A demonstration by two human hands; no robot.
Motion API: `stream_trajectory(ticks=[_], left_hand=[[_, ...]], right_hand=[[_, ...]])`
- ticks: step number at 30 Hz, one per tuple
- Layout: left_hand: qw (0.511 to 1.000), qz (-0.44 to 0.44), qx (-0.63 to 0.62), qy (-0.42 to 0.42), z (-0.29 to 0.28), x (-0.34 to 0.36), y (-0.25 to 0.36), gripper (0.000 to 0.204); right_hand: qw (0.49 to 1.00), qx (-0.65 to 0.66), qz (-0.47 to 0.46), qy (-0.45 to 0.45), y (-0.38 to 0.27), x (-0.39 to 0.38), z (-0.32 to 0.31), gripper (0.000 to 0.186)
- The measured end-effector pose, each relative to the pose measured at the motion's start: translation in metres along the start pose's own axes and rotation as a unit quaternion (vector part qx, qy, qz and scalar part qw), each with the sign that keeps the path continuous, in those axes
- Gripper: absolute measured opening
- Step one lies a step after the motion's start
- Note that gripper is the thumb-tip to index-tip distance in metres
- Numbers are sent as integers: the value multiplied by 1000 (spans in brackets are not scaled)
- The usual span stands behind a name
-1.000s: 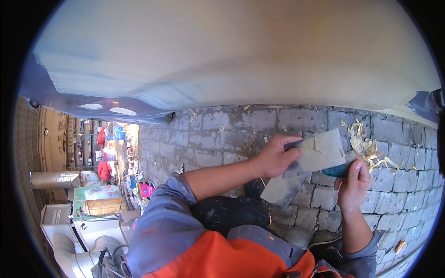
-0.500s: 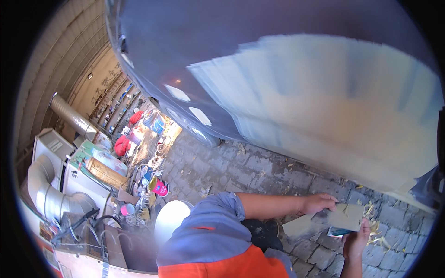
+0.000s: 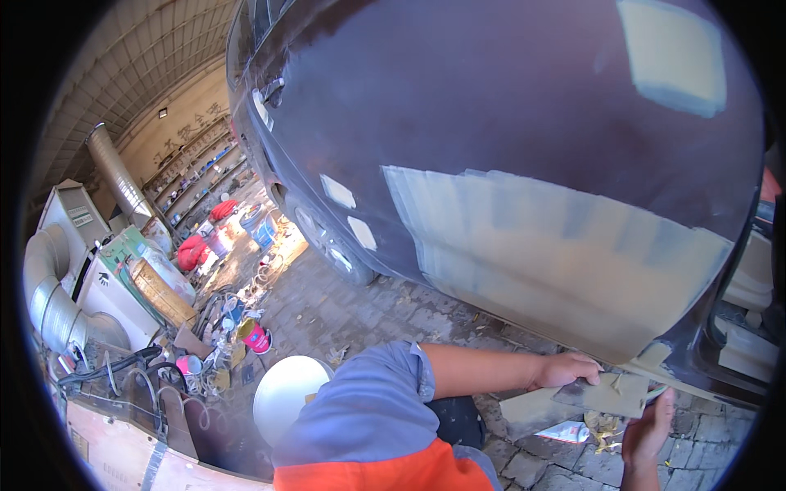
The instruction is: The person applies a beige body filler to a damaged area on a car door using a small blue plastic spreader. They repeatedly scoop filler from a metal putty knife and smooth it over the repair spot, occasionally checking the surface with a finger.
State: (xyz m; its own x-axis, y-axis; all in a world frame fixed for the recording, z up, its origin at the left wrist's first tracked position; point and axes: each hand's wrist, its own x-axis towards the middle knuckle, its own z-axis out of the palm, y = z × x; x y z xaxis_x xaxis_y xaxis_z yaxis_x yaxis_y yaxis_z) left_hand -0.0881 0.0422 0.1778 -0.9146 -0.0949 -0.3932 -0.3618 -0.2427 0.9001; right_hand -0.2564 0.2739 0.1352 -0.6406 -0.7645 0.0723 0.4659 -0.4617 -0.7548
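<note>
My left hand is closed on the near edge of a flat, putty-smeared board, with grey and beige smears across it. By the board's right end, my right hand has its fingers curled together; a thin edge shows at the fingertips, too small to name. On the paving below lies a white tube with blue and red marks. Ahead stands a dark car door panel with a broad beige filler patch low on it and a smaller pale patch higher up at the right.
A white bucket stands left of my knee. Further left are a pink tin, tangled hoses and clutter, a silver duct and a workbench. The car wheel sits ahead left. An open doorway edges the right.
My view has tilted up and back, bringing more of the car and the upper patch into sight. The right hand has shifted slightly right along the board; the tube shows more fully.
</note>
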Motion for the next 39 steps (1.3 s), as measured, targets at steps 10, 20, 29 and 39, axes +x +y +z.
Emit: stream_trajectory(ticks=[10, 20, 29, 39], left_hand=[[996, -2, 92, -4, 67, 35, -6, 59], [971, 102, 172, 131, 94, 26, -28, 36], [977, 106, 94, 157, 70, 37, -47, 31], [976, 9, 159, 149, 75, 32, -4, 34]], right_hand=[[975, -43, -26, 216, -57, -23, -1, 30], [975, -45, -29, 215, -36, -29, -51, 31], [957, -117, 141, 224, 23, -34, -76, 36], [902, 37, 125, 411, -123, -102, -104, 27]])
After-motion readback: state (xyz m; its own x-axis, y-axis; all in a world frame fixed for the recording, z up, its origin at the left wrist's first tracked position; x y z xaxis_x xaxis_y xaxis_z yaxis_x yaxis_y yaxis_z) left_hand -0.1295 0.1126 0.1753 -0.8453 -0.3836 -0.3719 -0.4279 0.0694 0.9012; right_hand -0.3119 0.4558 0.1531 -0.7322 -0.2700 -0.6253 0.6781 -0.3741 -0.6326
